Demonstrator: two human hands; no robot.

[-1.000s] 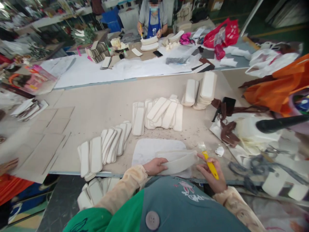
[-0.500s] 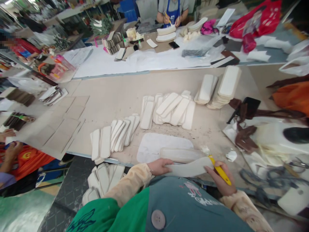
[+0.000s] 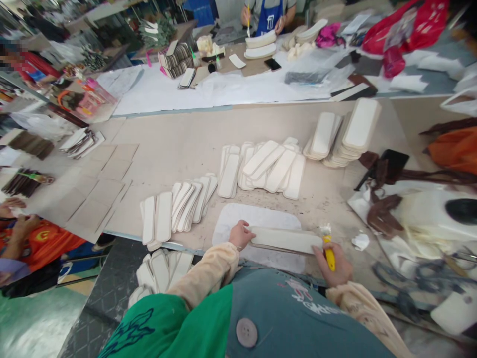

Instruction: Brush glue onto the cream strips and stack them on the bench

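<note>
A long white strip with rounded ends [image 3: 285, 239] lies level at the table's near edge, over a white rounded sheet [image 3: 233, 215]. My left hand [image 3: 241, 234] pinches the strip's left end between thumb and fingers. My right hand [image 3: 333, 263] has its fingers closed around a yellow-handled brush [image 3: 329, 253], whose pale bristles point away from me. The thumb side of that hand also touches the strip's right end. Whether other strips lie directly beneath this one is hard to make out.
Fanned white strips lie beyond my hands [image 3: 274, 166] and to the left [image 3: 186, 204]. Taller stacks [image 3: 359, 127] stand at the back right. More strips [image 3: 160, 271] rest lower left. Crumpled paper [image 3: 360, 241] and a white container [image 3: 428, 214] are at right. A co-worker [image 3: 270, 17] sits opposite.
Both hands have moved forward, bringing the strip from near my apron down onto the sheet. The strip looks straighter now, and the brush has turned more upright.
</note>
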